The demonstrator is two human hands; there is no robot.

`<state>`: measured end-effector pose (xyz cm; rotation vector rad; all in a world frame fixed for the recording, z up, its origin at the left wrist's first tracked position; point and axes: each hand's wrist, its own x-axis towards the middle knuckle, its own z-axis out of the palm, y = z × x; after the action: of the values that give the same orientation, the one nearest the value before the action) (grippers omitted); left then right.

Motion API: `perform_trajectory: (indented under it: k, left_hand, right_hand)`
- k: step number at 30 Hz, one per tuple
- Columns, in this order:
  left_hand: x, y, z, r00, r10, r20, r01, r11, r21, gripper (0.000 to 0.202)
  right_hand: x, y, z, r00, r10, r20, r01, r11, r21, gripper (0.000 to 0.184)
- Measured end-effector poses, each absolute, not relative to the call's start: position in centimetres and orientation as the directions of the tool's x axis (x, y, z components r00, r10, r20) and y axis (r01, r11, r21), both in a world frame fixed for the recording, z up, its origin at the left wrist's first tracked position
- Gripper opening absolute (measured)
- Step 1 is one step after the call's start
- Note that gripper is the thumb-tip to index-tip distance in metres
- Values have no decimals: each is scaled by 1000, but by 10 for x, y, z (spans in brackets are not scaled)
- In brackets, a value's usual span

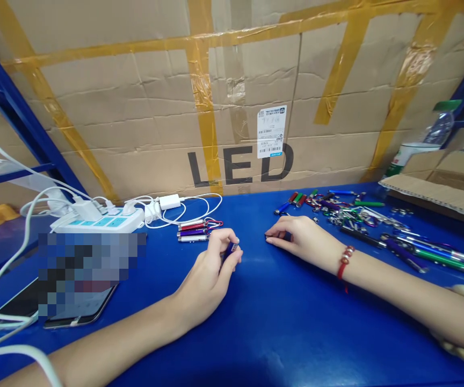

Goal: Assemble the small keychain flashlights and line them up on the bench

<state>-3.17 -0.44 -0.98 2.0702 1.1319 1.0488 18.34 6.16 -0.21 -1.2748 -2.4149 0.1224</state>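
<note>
My left hand is closed around a small dark blue cylinder with a pale marking near its upper end, held between thumb and fingers and tilted. Just beyond it, several small metal tubes in red, purple and silver lie side by side, with a red carabiner clip at their right end. To the right, my right hand rests low over the blue tabletop. Its thumb and fingertips pinch a tiny dark piece, mostly hidden, whose kind I cannot make out.
A pile of coloured metal tubes and clips spreads along the right. Behind it are an open cardboard box and a bottle. On the left are a power strip, white cables and phones. A large carton backs the table.
</note>
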Motion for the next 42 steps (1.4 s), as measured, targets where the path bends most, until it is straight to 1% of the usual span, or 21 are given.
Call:
perform_trajectory:
  k: [2, 4, 6, 9, 13, 14, 16, 18, 19, 21, 23, 26, 32, 35, 37, 38, 39, 40, 41, 42]
  left_hand:
    - [-31, -5, -8, 345, 870, 353, 440, -482, 758, 9]
    - [-31, -5, -7, 357, 870, 340, 449, -479, 754, 9]
    - [-31, -6, -5, 376, 866, 330, 463, -485, 742, 7]
    - [-31, -8, -1, 404, 858, 317, 490, -496, 717, 5]
    - [-31, -10, 3, 435, 851, 295, 542, -509, 669, 4]
    - [-31, -10, 3, 435, 852, 291, 557, -508, 656, 4]
    - [-31, -10, 1, 427, 857, 290, 578, -505, 641, 10]
    - [-31, -9, -1, 422, 858, 292, 590, -505, 630, 17]
    - [-31, -8, -2, 426, 856, 292, 595, -508, 623, 19]
    - [-31, -7, -3, 438, 851, 289, 603, -517, 608, 19]
    - [-31, -6, -4, 448, 848, 284, 605, -521, 602, 16]
    - [-31, -5, -4, 453, 846, 282, 598, -523, 607, 15]
    - [-31, -6, -4, 491, 831, 262, 560, -532, 635, 16]
    - [-31, -7, -2, 503, 826, 253, 568, -537, 624, 22]
    - [-31, -7, -1, 494, 833, 249, 585, -530, 613, 26]
    - [-31, -7, -1, 484, 838, 254, 592, -527, 610, 26]
    - [-32, -7, -1, 471, 841, 267, 594, -526, 609, 26]
    - [-32, -7, -1, 457, 844, 280, 593, -524, 611, 25]
    - [-32, -7, -1, 443, 848, 291, 591, -521, 616, 24]
    - [-32, -8, -1, 435, 851, 296, 589, -517, 621, 22]
  right_hand:
    - [182, 60, -1, -500, 810, 308, 780, 575, -247, 17]
    - [181, 58, -1, -487, 817, 309, 784, 565, -258, 16]
    - [179, 57, -1, -467, 827, 314, 774, 554, -307, 14]
    - [178, 57, -2, -460, 836, 298, 728, 548, -413, 18]
    - [176, 56, -2, -477, 834, 277, 674, 549, -494, 18]
    - [175, 55, -2, -470, 840, 273, 649, 538, -538, 18]
    - [171, 52, 1, -453, 863, 224, 549, 468, -693, 22]
    - [167, 46, 4, -452, 882, 130, 394, 328, -859, 28]
    - [165, 43, 5, -464, 881, 87, 315, 256, -914, 30]
    - [161, 37, 8, -499, 866, 36, 190, 149, -970, 33]
    - [158, 31, 9, -531, 847, 18, 116, 93, -989, 32]
    - [156, 28, 9, -538, 843, -4, 93, 55, -994, 31]
    - [155, 27, 5, -542, 840, -21, 126, 57, -990, 32]
    - [154, 27, 5, -548, 836, 14, 144, 111, -983, 34]
    - [156, 29, 5, -521, 849, 86, 189, 213, -959, 33]
    - [159, 31, 6, -491, 860, 141, 239, 289, -927, 31]
    - [162, 34, 6, -451, 867, 211, 316, 376, -871, 28]
    - [166, 38, 7, -412, 865, 287, 418, 459, -784, 24]
    - [171, 42, 8, -381, 852, 360, 540, 521, -661, 21]
    - [177, 46, 8, -373, 827, 421, 658, 556, -509, 17]
